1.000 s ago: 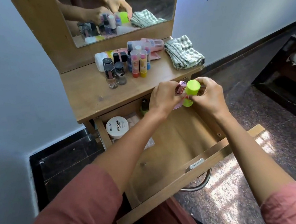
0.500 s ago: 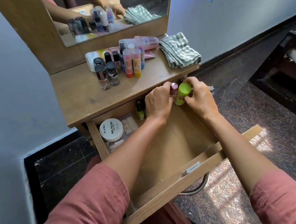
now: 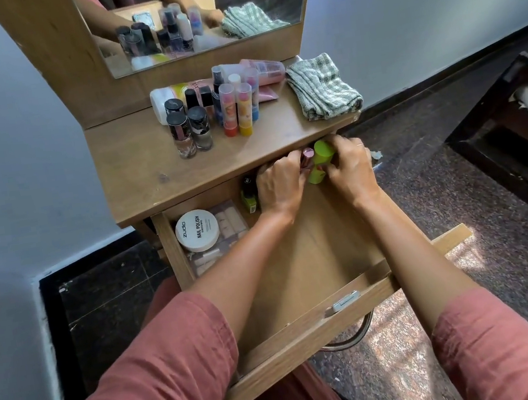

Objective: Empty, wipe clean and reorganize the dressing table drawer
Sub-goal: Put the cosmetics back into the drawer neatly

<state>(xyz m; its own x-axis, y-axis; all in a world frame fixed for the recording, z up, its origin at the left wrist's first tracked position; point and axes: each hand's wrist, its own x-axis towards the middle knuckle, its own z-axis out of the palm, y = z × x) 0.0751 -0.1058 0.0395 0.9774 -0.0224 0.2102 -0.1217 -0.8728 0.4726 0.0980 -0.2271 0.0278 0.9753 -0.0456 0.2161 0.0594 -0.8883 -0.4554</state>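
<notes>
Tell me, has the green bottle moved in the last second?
Yes, slightly: the green bottle has shifted left along the tabletop edge, away from its right corner.

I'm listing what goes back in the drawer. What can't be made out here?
Head view:
Body of the pink-capped bottle: hidden in the grip of the left hand.
Middle of the green bottle: covered by the right hand.
Back of the drawer: hidden under the tabletop.
Small print on the white tub: too small.
</notes>
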